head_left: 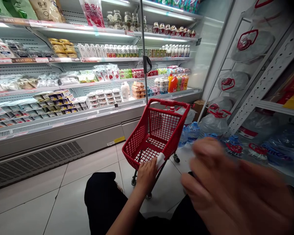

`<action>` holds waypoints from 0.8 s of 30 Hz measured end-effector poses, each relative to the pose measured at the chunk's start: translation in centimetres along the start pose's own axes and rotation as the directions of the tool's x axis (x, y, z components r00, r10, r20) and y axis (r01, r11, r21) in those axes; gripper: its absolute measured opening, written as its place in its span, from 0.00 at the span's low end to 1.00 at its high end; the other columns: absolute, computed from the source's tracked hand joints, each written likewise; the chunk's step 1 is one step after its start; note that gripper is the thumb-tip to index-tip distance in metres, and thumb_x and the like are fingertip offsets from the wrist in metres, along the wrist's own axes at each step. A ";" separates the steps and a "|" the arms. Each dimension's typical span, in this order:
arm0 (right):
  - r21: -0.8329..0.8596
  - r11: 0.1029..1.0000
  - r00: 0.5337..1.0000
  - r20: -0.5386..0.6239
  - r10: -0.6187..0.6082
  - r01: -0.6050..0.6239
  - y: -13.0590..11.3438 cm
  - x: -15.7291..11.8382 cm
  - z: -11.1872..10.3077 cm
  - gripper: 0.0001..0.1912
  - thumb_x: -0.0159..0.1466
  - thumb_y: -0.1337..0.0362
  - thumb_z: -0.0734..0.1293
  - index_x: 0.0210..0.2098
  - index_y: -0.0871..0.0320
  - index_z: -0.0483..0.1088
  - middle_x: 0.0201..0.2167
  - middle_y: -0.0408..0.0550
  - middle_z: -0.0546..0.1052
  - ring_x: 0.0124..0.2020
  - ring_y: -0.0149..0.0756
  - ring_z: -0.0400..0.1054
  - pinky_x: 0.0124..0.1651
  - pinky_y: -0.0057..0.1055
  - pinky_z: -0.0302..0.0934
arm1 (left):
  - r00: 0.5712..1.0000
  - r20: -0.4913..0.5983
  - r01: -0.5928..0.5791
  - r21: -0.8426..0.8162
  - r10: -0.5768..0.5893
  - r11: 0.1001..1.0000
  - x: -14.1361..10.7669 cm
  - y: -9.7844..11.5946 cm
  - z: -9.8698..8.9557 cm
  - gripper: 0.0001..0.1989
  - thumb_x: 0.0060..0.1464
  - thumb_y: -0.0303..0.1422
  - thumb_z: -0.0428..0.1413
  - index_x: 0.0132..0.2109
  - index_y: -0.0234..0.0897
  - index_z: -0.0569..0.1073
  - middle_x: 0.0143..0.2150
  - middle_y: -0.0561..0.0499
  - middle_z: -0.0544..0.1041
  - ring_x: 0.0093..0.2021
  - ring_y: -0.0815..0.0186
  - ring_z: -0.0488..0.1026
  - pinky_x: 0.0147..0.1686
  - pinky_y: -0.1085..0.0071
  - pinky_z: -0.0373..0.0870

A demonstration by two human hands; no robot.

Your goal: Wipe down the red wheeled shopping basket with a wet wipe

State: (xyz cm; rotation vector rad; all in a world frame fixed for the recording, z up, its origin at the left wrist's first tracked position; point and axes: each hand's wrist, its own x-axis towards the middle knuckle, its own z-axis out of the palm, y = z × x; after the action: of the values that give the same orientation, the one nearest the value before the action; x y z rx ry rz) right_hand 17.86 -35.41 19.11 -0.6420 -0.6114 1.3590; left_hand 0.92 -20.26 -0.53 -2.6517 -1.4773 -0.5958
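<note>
A small red shopping cart (154,143) with a basket of plastic mesh stands in front of me, and no goods show in it. My left hand (146,173) is at the cart's near rim, its fingers closed on a white cloth or tissue (160,160) that lies against the rim. Close to the camera at the lower right, my right hand (225,186) is raised and blurred. Its fingers are curled, and what they hold, if anything, cannot be made out.
An open dairy cooler (103,112) with a glass door (146,65) runs along the back. Large water bottles (214,122) stand on the floor at right, beside a white perforated shelf post (262,81). My knees (105,202) are at the bottom, over a tiled floor (73,199).
</note>
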 end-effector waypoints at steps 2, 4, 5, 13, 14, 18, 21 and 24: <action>0.107 0.993 0.998 0.036 0.052 -0.056 0.2 2.2 1.9 0.12 0.64 0.56 0.70 0.48 0.45 0.75 0.56 0.46 0.78 0.57 0.45 0.74 0.59 0.50 0.72 | 1.000 0.004 -0.001 -0.008 0.001 1.000 0.0 0.1 0.0 0.17 0.71 0.29 0.47 0.63 0.38 0.67 0.50 0.46 0.81 0.46 0.58 0.77 0.48 0.60 0.69; 0.205 0.975 0.995 0.073 0.073 -0.087 0.6 3.6 3.1 0.10 0.65 0.58 0.68 0.46 0.49 0.76 0.59 0.47 0.76 0.62 0.44 0.71 0.62 0.47 0.71 | 1.000 0.002 -0.010 -0.002 0.010 1.000 -0.1 0.1 0.1 0.17 0.70 0.29 0.47 0.62 0.38 0.68 0.48 0.46 0.81 0.45 0.58 0.77 0.47 0.60 0.68; 0.233 0.969 0.994 0.086 0.067 -0.085 0.8 4.1 3.4 0.10 0.66 0.59 0.68 0.46 0.50 0.76 0.60 0.48 0.76 0.63 0.43 0.70 0.62 0.45 0.71 | 1.000 0.000 -0.013 0.004 0.013 1.000 -0.1 0.1 0.2 0.17 0.70 0.28 0.47 0.62 0.37 0.68 0.47 0.46 0.81 0.44 0.59 0.77 0.46 0.60 0.68; 0.256 0.964 0.996 0.066 0.061 -0.076 1.9 4.6 3.0 0.09 0.66 0.59 0.71 0.46 0.51 0.77 0.59 0.47 0.77 0.64 0.39 0.69 0.62 0.38 0.71 | 1.000 -0.008 -0.007 0.015 0.007 1.000 -0.1 0.1 0.2 0.15 0.69 0.27 0.49 0.59 0.38 0.69 0.44 0.47 0.80 0.42 0.59 0.77 0.44 0.61 0.68; 0.258 0.964 0.998 0.038 0.058 -0.066 2.0 4.6 3.0 0.10 0.65 0.60 0.72 0.46 0.51 0.77 0.58 0.47 0.77 0.62 0.37 0.71 0.61 0.34 0.72 | 1.000 -0.007 -0.007 0.015 0.007 1.000 -0.1 0.1 0.1 0.15 0.69 0.27 0.49 0.60 0.38 0.69 0.44 0.47 0.80 0.42 0.59 0.77 0.44 0.61 0.68; 0.242 0.969 0.999 0.010 0.041 -0.042 2.5 3.9 2.7 0.22 0.58 0.64 0.80 0.50 0.49 0.76 0.43 0.41 0.79 0.39 0.26 0.74 0.41 0.20 0.73 | 1.000 0.007 -0.021 0.015 0.020 1.000 0.0 0.2 -0.4 0.17 0.70 0.27 0.48 0.63 0.38 0.66 0.49 0.46 0.81 0.45 0.58 0.78 0.45 0.60 0.68; 0.176 0.983 0.994 0.107 0.034 -0.053 3.1 3.0 1.9 0.21 0.58 0.56 0.80 0.49 0.51 0.76 0.26 0.36 0.70 0.22 0.22 0.59 0.25 0.17 0.61 | 1.000 0.003 -0.029 0.027 0.029 0.999 0.1 0.1 -0.6 0.17 0.71 0.28 0.47 0.62 0.38 0.67 0.50 0.47 0.81 0.45 0.59 0.78 0.47 0.60 0.68; 0.067 0.997 0.997 0.076 0.027 -0.032 3.7 2.7 -0.5 0.16 0.64 0.48 0.74 0.39 0.53 0.75 0.17 0.32 0.58 0.17 0.22 0.41 0.20 0.20 0.49 | 0.999 -0.009 -0.040 0.050 0.041 0.998 0.3 -0.1 -0.4 0.15 0.72 0.29 0.45 0.61 0.37 0.67 0.46 0.47 0.82 0.43 0.59 0.78 0.45 0.61 0.67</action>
State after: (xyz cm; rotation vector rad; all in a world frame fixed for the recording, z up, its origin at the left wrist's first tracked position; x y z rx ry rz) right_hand 16.02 -32.38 16.17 -0.5486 -0.6149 1.4311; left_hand 0.80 -20.04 -0.05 -2.6300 -1.4132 -0.5603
